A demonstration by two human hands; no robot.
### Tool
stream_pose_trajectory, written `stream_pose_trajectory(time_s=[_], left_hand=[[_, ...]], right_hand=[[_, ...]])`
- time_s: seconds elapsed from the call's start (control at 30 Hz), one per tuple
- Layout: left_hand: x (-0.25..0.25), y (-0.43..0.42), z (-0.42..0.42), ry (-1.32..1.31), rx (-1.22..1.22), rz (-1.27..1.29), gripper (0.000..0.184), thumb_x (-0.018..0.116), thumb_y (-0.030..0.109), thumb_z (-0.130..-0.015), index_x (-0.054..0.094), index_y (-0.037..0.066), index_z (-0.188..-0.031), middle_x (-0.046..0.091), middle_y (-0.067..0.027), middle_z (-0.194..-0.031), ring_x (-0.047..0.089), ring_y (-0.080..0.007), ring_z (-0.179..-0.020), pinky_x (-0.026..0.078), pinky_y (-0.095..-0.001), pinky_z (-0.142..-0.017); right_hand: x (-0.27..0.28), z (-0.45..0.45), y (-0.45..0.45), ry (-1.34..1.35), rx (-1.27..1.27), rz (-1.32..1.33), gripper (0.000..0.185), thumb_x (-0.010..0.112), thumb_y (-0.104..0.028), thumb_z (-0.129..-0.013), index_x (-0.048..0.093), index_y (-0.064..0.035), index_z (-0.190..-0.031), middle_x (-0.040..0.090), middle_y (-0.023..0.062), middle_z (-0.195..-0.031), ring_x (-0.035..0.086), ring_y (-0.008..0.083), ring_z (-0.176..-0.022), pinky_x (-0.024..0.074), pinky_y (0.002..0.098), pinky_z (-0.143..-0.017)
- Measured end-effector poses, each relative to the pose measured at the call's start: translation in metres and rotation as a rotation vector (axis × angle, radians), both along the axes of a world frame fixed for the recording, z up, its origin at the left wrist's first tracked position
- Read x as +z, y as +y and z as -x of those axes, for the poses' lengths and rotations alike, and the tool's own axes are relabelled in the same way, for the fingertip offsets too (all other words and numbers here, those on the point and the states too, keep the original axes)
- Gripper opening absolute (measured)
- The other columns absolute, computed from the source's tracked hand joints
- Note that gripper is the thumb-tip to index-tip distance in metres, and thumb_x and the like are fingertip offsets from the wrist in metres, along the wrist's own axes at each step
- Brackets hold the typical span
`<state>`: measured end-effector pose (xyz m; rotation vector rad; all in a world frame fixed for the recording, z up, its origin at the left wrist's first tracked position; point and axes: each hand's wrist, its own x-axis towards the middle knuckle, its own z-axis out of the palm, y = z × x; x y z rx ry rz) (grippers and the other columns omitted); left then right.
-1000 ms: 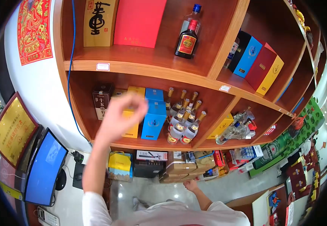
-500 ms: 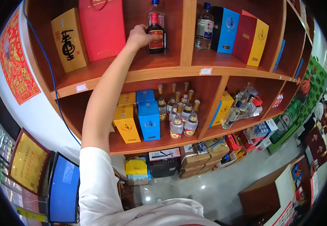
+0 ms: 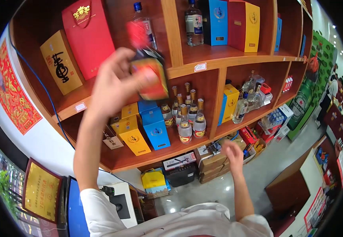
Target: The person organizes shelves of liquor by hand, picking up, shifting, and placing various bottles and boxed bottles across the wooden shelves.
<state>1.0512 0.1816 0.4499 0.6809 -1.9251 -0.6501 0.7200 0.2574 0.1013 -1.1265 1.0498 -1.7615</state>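
Observation:
My left hand (image 3: 120, 81) is closed around a dark liquor bottle (image 3: 151, 73) with a red cap and a red and yellow label. The bottle tilts, slightly blurred, in front of the upper shelf. Behind it stands a clear bottle (image 3: 138, 14) with a blue cap, partly covered. My right hand (image 3: 233, 156) is raised below the lower shelf's edge, with nothing seen in its loosely spread fingers. Several clear bottles with yellowish caps (image 3: 185, 128) stand on the lower shelf beside blue (image 3: 155, 128) and yellow boxes (image 3: 134, 136).
A red gift bag (image 3: 90, 43) and a gold box (image 3: 62, 61) occupy the upper left compartment. Cardboard boxes (image 3: 215, 164) and a black case (image 3: 179, 173) sit on the floor under the shelves. A monitor (image 3: 76, 209) stands lower left; a counter (image 3: 298, 185) is at right.
My left hand has lifted the dark bottle off the upper shelf and brought it nearer and lower. My right hand has come into view. The camera view has shifted.

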Motion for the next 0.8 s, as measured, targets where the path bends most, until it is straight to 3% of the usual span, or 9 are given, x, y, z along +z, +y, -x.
stream_pose_trajectory(time_s=[0.1, 0.2, 0.4, 0.43, 0.5, 0.57, 0.67, 0.73, 0.8], left_hand=[[-0.056, 0.033, 0.046, 0.124, -0.471, -0.322, 0.045, 0.083, 0.005, -0.085, 0.057, 0.002, -0.121, 0.069, -0.0087, -0.115, 0.066, -0.0155, -0.110, 0.056, -0.0325, -0.093], [-0.086, 0.047, 0.077, -0.029, -0.561, -0.495, 0.042, 0.080, 0.002, -0.088, 0.055, 0.002, -0.121, 0.067, -0.0075, -0.119, 0.065, -0.0156, -0.111, 0.055, -0.0340, -0.096], [-0.065, 0.042, 0.085, -0.634, -0.337, -0.141, 0.047, 0.082, 0.026, -0.088, 0.065, -0.003, -0.121, 0.072, -0.0161, -0.095, 0.068, -0.0151, -0.084, 0.054, -0.0325, -0.075], [-0.054, 0.038, 0.080, -0.694, -0.348, -0.030, 0.045, 0.081, 0.036, -0.088, 0.073, -0.002, -0.110, 0.072, -0.0170, -0.080, 0.068, -0.0180, -0.072, 0.055, -0.0355, -0.071], [-0.015, 0.023, 0.065, -0.667, -0.234, -0.008, 0.038, 0.082, 0.037, -0.087, 0.078, -0.001, -0.085, 0.070, -0.0086, -0.067, 0.065, -0.0153, -0.062, 0.053, -0.0332, -0.061], [0.030, -0.006, 0.052, -0.449, 0.151, 0.048, 0.028, 0.077, 0.027, -0.092, 0.077, -0.001, -0.090, 0.072, -0.0039, -0.077, 0.064, -0.0104, -0.068, 0.051, -0.0281, -0.062], [0.069, -0.122, 0.016, -0.315, 0.603, 0.394, 0.047, 0.080, 0.035, -0.088, 0.071, -0.002, -0.117, 0.072, -0.0075, -0.088, 0.063, -0.0116, -0.068, 0.051, -0.0277, -0.063], [0.080, -0.181, 0.000, -0.232, 0.675, 0.225, 0.072, 0.087, 0.038, -0.076, 0.064, -0.005, -0.128, 0.074, -0.0168, -0.106, 0.070, -0.0230, -0.099, 0.055, -0.0367, -0.082], [0.077, -0.226, -0.002, -0.073, 0.611, 0.004, 0.088, 0.090, 0.036, -0.071, 0.053, -0.008, -0.138, 0.069, -0.0204, -0.119, 0.068, -0.0261, -0.109, 0.054, -0.0376, -0.089]], right_hand=[[0.113, -0.056, -0.008, -0.235, 0.483, 0.384, 0.108, 0.080, -0.059, -0.082, 0.028, -0.0018, -0.157, 0.046, 0.0187, -0.149, 0.055, 0.0287, -0.131, 0.0496, 0.0443, -0.106], [0.149, -0.087, -0.006, -0.344, 0.552, 0.453, 0.129, 0.087, -0.062, -0.072, 0.015, -0.0030, -0.161, 0.038, 0.0189, -0.156, 0.049, 0.0312, -0.139, 0.0416, 0.0477, -0.115], [0.143, -0.087, 0.012, -0.287, 0.645, 0.369, 0.103, 0.085, -0.028, -0.085, 0.020, -0.0044, -0.161, 0.050, 0.0163, -0.148, 0.057, 0.0256, -0.127, 0.0483, 0.0418, -0.105], [0.143, -0.085, 0.018, -0.172, 0.591, 0.290, 0.091, 0.081, -0.012, -0.087, 0.026, -0.0031, -0.159, 0.055, 0.0163, -0.142, 0.063, 0.0238, -0.115, 0.0531, 0.0383, -0.094], [0.135, -0.078, 0.025, -0.127, 0.621, 0.181, 0.081, 0.079, -0.005, -0.087, 0.033, -0.0046, -0.154, 0.063, 0.0160, -0.123, 0.068, 0.0246, -0.096, 0.0560, 0.0382, -0.082], [0.133, -0.070, 0.036, -0.286, 0.684, 0.099, 0.078, 0.079, -0.005, -0.086, 0.036, -0.0041, -0.151, 0.065, 0.0164, -0.113, 0.069, 0.0261, -0.089, 0.0565, 0.0406, -0.079], [0.089, -0.040, 0.050, -0.401, 0.594, 0.053, 0.077, 0.079, -0.005, -0.084, 0.038, -0.0037, -0.149, 0.065, 0.0173, -0.106, 0.068, 0.0284, -0.088, 0.0570, 0.0440, -0.075], [0.060, -0.019, 0.065, -0.488, 0.500, -0.014, 0.076, 0.080, -0.006, -0.083, 0.039, -0.0033, -0.147, 0.065, 0.0182, -0.105, 0.068, 0.0300, -0.088, 0.0571, 0.0459, -0.073], [0.022, 0.000, 0.086, -0.548, 0.380, -0.114, 0.075, 0.080, -0.007, -0.082, 0.040, -0.0093, -0.146, 0.063, 0.0180, -0.105, 0.068, 0.0314, -0.084, 0.0569, 0.0482, -0.071]])
